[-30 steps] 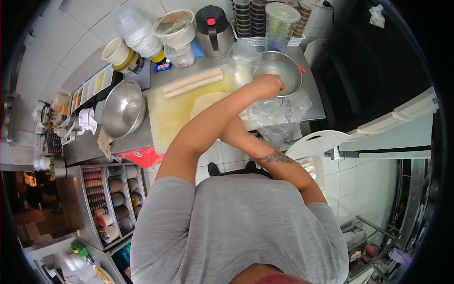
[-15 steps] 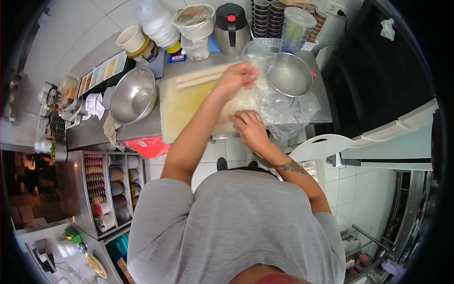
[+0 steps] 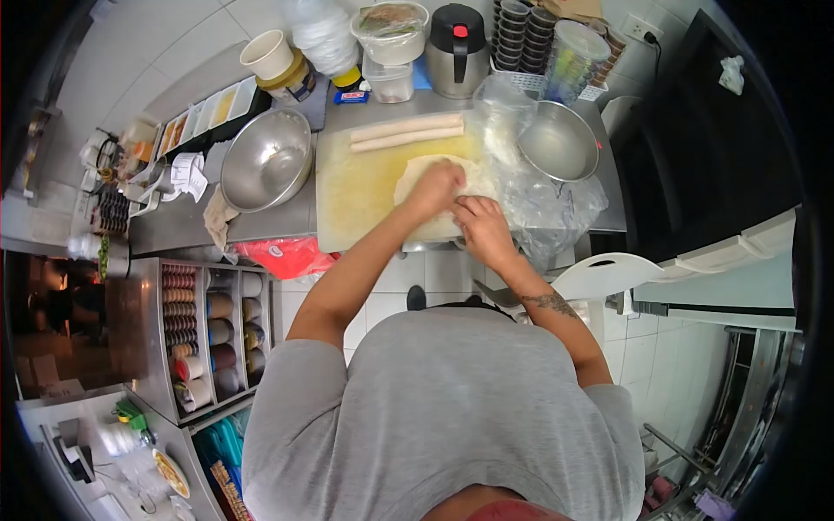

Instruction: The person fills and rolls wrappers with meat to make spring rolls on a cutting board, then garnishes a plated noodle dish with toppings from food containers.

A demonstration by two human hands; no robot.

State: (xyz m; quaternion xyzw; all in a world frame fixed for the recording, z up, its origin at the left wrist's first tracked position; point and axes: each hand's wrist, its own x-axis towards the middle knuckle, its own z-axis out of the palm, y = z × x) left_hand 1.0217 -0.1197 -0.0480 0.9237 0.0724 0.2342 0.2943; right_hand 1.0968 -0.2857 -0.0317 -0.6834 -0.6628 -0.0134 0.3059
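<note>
Head view: white-tiled walls (image 3: 195, 26) and floor (image 3: 387, 308) enclose a steel counter (image 3: 174, 227), which carries a pale cutting board (image 3: 356, 195) near its front edge, probably for easy reach. A wide steel mixing bowl (image 3: 265, 161) stands left of the board, a smaller steel bowl (image 3: 560, 143) at its far right, and crumpled clear plastic (image 3: 565, 213) lies beside it. The thin pale wrapper sheet (image 3: 407, 180) lies flat on the board, close to the body. Two slim rolls (image 3: 407, 130) lie side by side at the back, seemingly to leave working room. The left hand (image 3: 437, 184) is curled over the sheet; the right hand (image 3: 485, 227) has its fingers close together at the near edge, perhaps steadying it. Whether either pinches the sheet, I cannot tell.
</note>
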